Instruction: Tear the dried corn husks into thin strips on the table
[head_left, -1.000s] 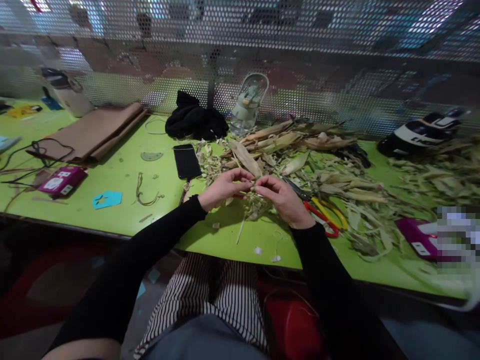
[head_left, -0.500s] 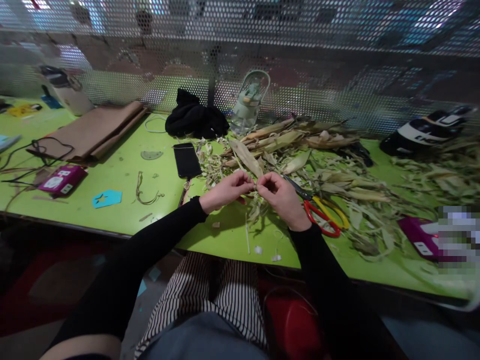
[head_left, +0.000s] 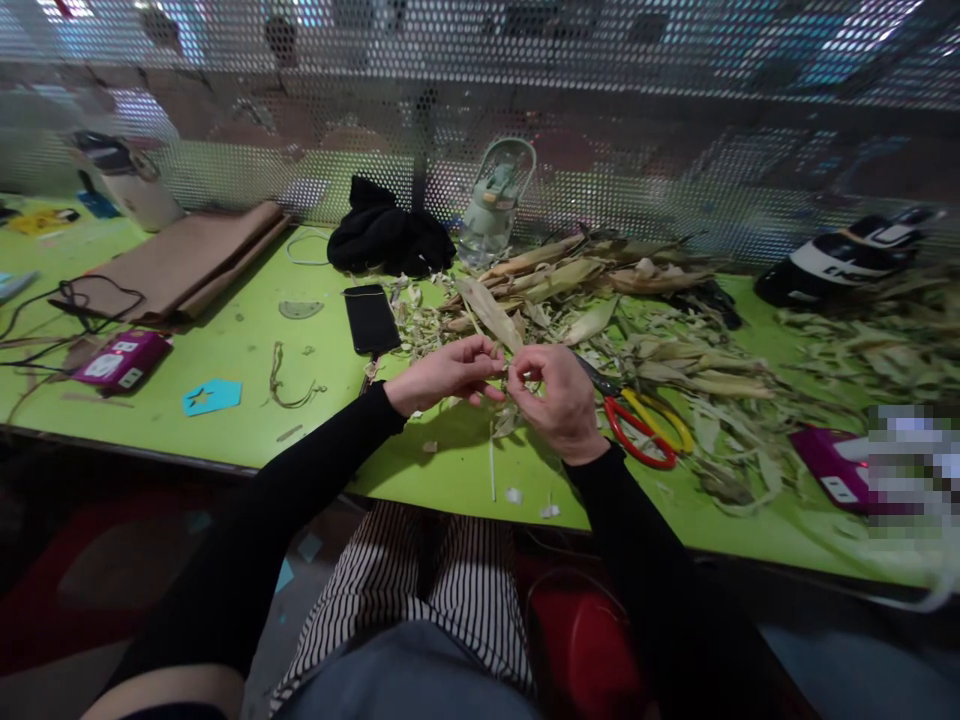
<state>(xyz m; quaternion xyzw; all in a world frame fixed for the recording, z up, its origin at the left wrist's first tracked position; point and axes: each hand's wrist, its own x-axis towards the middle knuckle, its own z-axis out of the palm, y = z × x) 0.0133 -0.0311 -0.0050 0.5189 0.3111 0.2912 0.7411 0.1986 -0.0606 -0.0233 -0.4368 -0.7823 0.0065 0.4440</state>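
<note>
My left hand [head_left: 450,375] is over the green table in front of the husk pile, its fingers loosely apart with the tips close to my right hand. My right hand [head_left: 553,397] is closed in a pinch; whatever is between thumb and forefinger is too small to make out. Just beyond both hands lies a broad pale corn husk [head_left: 491,312], part of a heap of dried corn husks [head_left: 562,280]. Beside my right wrist lie scissors [head_left: 645,430] with one red and one yellow handle loop, blades partly hidden behind the hand.
A phone [head_left: 372,318] lies left of the husk scraps. Behind are a black cloth [head_left: 390,235] and a pale green bottle [head_left: 491,215]. Purple boxes [head_left: 124,360] sit at both sides. Brown paper [head_left: 172,260] is at left, and perforated metal [head_left: 315,120] closes the back.
My left fingers have loosened and spread from their pinch, and the two hands have separated slightly. My right hand remains pinched. The view has shifted a little.
</note>
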